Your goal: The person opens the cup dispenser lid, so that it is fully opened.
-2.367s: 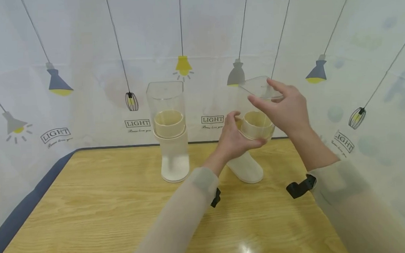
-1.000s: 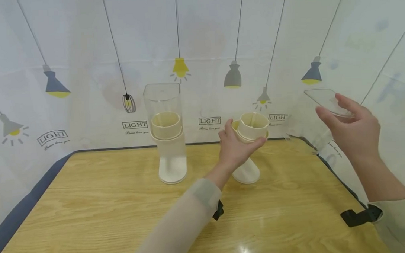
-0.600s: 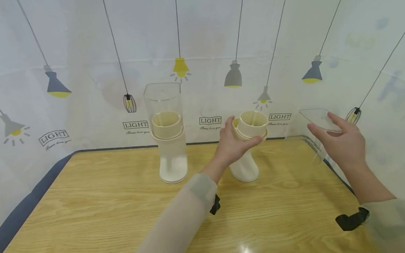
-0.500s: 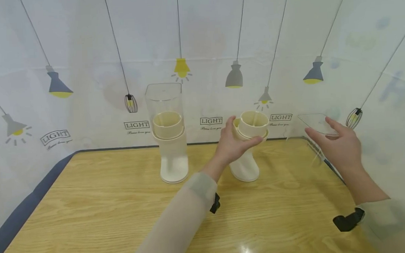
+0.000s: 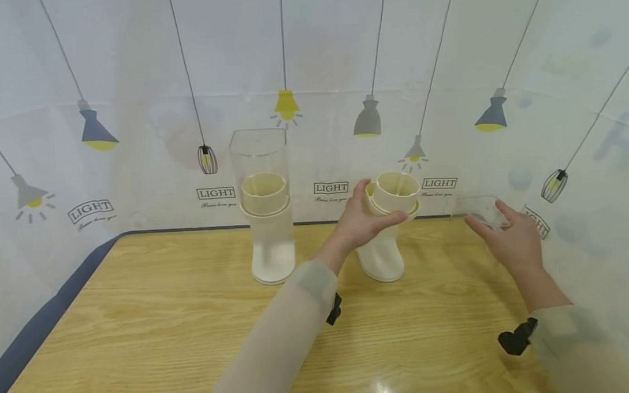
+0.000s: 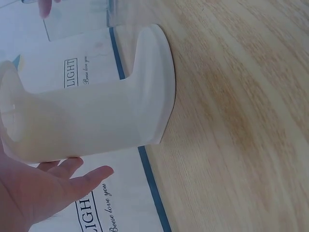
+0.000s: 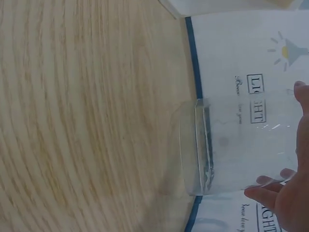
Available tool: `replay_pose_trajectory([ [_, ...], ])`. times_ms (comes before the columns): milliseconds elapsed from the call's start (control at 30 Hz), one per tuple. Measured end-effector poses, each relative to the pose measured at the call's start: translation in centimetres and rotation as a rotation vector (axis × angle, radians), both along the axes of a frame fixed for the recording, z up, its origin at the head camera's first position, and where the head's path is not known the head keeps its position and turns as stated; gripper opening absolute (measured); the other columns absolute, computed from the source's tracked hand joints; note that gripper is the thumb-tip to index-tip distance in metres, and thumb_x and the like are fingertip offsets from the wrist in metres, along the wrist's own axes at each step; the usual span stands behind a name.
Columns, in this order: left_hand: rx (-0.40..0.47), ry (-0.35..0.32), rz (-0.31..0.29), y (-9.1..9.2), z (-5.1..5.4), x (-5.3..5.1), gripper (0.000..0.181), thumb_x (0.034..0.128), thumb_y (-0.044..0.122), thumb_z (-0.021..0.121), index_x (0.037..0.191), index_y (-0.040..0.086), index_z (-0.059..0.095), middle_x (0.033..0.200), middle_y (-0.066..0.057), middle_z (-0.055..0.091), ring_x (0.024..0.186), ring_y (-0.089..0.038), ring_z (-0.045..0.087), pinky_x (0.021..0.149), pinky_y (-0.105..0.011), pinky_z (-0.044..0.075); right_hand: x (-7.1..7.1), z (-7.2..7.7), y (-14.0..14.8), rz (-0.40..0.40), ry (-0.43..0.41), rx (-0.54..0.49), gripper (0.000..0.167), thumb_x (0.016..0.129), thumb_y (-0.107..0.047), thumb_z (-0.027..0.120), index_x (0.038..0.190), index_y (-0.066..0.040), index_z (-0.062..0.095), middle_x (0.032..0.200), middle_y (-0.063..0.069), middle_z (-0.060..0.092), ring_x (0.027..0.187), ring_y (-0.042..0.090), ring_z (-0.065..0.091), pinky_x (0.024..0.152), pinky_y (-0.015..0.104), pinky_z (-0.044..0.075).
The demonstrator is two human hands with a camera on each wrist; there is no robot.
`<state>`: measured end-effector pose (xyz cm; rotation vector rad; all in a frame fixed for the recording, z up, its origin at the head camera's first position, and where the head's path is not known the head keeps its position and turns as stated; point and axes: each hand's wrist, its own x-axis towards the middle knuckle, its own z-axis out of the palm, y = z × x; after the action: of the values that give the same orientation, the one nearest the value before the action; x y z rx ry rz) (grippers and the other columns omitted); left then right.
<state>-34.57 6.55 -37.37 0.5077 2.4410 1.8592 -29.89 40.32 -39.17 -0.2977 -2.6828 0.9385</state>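
Note:
Toward the right of the table, a white dispenser base point(image 5: 381, 255) stands upright with a round cream collar point(image 5: 397, 192) at its top. My left hand point(image 5: 359, 222) grips this base just below the collar, thumb in front and fingers around the left side. Farther right, my right hand point(image 5: 519, 241) holds a clear plastic container point(image 5: 473, 209) by its upper end, thumb and fingers on opposite sides. In the right wrist view the clear container point(image 7: 236, 145) is apart from the base, near the table's back right; whether it touches the table I cannot tell.
To the left stands a matching white dispenser point(image 5: 272, 250) with its clear container point(image 5: 258, 149) on top. A wooden table point(image 5: 168, 329) lies beneath, with a dark blue edge behind and left. The backdrop point(image 5: 320, 57) carries printed lamps.
The clear container came off the right base and moved out to the right. Since then my right hand has lowered it and brought it slightly left. My left hand stays on the base.

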Motion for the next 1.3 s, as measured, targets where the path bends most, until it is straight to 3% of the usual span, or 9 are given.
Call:
replay_pose_trajectory([
  [333, 0.000, -0.024, -0.026, 0.0, -0.1, 0.0, 0.125, 0.0799, 0.059, 0.095, 0.175, 0.036, 0.017, 0.175, -0.016, 0.036, 0.151, -0.037, 0.049, 0.124, -0.058, 0.043, -1.7, -2.6, 0.8, -0.053, 0.024, -0.031, 0.107, 0.099, -0.075, 0.063, 0.177, -0.017, 0.017, 0.174, 0.042, 0.010, 0.145, 0.062, 0.044, 0.115, 0.076, 0.042],
  [667, -0.005, 0.010, -0.007, -0.2, 0.1, -0.1, 0.124, 0.0804, 0.058, 0.095, 0.175, 0.032, 0.019, 0.173, -0.015, 0.038, 0.149, -0.036, 0.049, 0.124, -0.057, 0.043, -3.6, -2.6, 0.4, -0.049, 0.061, 0.009, 0.105, 0.100, -0.075, 0.061, 0.177, -0.017, 0.020, 0.172, 0.042, 0.016, 0.143, 0.060, 0.048, 0.111, 0.072, 0.046],
  [1300, -0.005, -0.007, -0.016, -0.2, -0.2, -0.3, 0.123, 0.0817, 0.058, 0.094, 0.176, 0.034, 0.018, 0.177, -0.014, 0.033, 0.157, -0.036, 0.042, 0.127, -0.058, 0.039, -4.6, -3.0, 0.2, -0.082, 0.058, -0.019, 0.106, 0.098, -0.072, 0.067, 0.177, -0.019, 0.020, 0.171, 0.038, 0.020, 0.146, 0.057, 0.045, 0.116, 0.070, 0.044],
])
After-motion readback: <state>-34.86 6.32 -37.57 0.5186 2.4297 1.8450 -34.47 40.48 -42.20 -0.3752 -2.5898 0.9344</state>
